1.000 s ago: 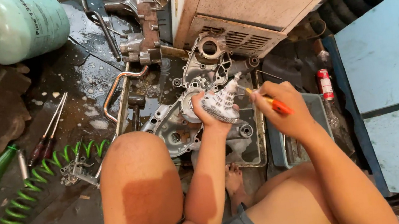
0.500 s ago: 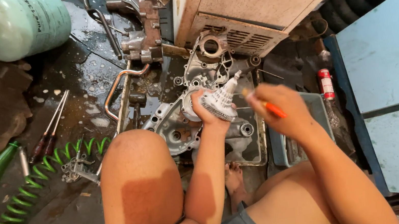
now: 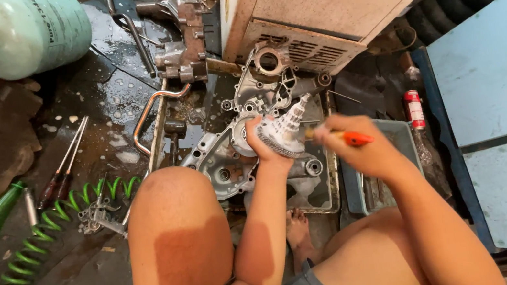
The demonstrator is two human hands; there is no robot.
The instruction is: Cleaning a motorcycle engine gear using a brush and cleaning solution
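Held above an aluminium engine casing (image 3: 229, 155) on a wet workshop floor: a stepped, toothed gear cluster (image 3: 285, 132), gripped around its wide toothed end by the left hand (image 3: 265, 144). Right hand (image 3: 359, 148) pinching an orange-handled tool (image 3: 347, 138), tip at the cluster. Likely heavy, rigid, wet and slippery; best held by the toothed rim.

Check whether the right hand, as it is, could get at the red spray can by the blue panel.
Probably yes: the red spray can stands just beyond the right hand with nothing between them, but that hand already grips an orange-handled tool.
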